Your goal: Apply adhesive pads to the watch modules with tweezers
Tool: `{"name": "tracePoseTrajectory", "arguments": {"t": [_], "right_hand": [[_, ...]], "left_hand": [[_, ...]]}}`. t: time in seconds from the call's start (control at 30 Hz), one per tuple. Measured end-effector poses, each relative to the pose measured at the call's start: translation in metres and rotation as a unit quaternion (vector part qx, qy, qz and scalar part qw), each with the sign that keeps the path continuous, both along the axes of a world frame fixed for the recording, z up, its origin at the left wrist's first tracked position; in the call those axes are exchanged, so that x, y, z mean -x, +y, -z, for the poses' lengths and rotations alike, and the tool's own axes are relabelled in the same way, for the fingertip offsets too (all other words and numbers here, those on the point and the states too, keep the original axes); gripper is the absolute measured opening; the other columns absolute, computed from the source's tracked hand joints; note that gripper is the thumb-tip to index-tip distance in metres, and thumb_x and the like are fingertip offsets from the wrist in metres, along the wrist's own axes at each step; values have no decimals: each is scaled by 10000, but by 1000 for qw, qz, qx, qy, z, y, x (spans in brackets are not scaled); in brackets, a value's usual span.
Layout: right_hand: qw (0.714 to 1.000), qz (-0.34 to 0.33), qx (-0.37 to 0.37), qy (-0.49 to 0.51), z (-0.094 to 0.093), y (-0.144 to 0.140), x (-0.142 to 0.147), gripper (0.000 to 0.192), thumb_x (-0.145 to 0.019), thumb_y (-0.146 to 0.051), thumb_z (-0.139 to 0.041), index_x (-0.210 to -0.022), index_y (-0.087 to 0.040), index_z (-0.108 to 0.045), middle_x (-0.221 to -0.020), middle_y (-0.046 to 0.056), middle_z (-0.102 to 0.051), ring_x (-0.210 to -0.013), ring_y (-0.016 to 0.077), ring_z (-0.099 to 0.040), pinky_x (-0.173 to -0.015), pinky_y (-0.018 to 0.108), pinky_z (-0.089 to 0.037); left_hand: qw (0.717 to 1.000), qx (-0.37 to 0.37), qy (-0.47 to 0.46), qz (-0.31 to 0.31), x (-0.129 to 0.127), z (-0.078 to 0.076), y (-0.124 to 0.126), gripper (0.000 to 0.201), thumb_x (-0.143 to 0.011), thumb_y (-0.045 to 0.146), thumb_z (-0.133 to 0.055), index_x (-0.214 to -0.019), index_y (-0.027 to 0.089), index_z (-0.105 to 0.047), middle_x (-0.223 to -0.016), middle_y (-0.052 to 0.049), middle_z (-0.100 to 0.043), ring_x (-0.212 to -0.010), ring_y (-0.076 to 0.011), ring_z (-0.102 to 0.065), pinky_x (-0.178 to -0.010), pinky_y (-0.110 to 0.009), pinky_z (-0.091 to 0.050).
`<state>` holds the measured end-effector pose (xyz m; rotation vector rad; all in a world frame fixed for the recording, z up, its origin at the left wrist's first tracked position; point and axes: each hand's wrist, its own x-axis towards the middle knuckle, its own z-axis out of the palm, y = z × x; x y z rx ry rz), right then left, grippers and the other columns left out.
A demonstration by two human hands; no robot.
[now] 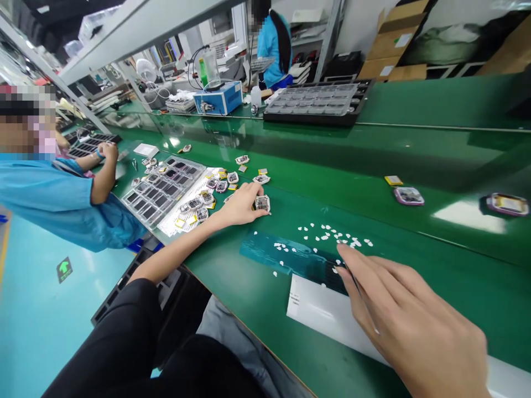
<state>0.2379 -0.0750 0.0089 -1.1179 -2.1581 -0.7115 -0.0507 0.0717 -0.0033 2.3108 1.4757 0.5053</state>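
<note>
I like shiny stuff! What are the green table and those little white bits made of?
The green table looks like smooth glossy plastic or rubber matting: lamps mirror in it. The little white bits near the right hand look like thin matte paper or foam stickers; too small to be sure.

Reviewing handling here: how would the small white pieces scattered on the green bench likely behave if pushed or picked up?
The small white pieces look tiny and flat, so probably very light and apt to scatter when brushed. Lying flat, they seem unlikely to roll. The right hand beside them would probably need a fingertip pinch; the glossy green bench may let them slide.
</note>
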Motion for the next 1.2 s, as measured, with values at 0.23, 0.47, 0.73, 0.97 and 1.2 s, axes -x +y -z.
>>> {"name": "tracePoseTrajectory", "arguments": {"t": [0.23, 0.47, 0.73, 0.97, 1.2], "right_hand": [[997, -9, 57, 57, 5, 2, 4, 499, -977, -65, -571, -1465, -166, -549, -977, 36, -783, -921, 209, -717, -814, 313, -520], [997, -35, 35, 51, -1, 1, 11, 307, -950, -8, -616, -1241, -105, -641, -657, -41, -600, -578, 115, -543, -600, 267, -397], [996, -1, 60, 72, 5, -7, 11, 130, -968, -72, -671, -1046, -170, -637, -796, -27, -765, -698, 90, -703, -629, 216, -435], [993, -42, 80, 76, 5, -8, 19, 100, -981, -108, -675, -1016, -192, -631, -820, -39, -773, -715, 88, -710, -656, 222, -454], [994, -41, 76, 70, 7, -10, 18, 85, -991, -114, -663, -1030, -185, -637, -843, -27, -784, -733, 92, -723, -664, 218, -463]], "left_hand": [[948, 173, -247, 98, -50, -8, -31, 180, -1051, 357, -544, -1105, 188, -514, -936, -28, -754, -703, -106, -704, -708, -245, -551], [785, 380, -454, 183, -79, 1, -59, 234, -1035, 336, -629, -1179, 152, -615, -940, -36, -704, -655, -92, -658, -713, -262, -578], [780, 379, -434, 244, -71, 1, -76, 322, -1089, 361, -493, -1328, 160, -574, -1030, -88, -761, -763, -148, -745, -817, -320, -606], [989, -109, 101, -9, -38, 11, 12, 467, -1063, 354, -490, -1490, 176, -552, -1696, -182, -397, -1551, -380, -401, -1229, -576, -379], [970, -96, 217, -57, -17, 13, 35, 413, -1082, 339, -408, -1292, 105, -676, -1516, -215, -556, -1261, -334, -601, -1053, -458, -459]]}}
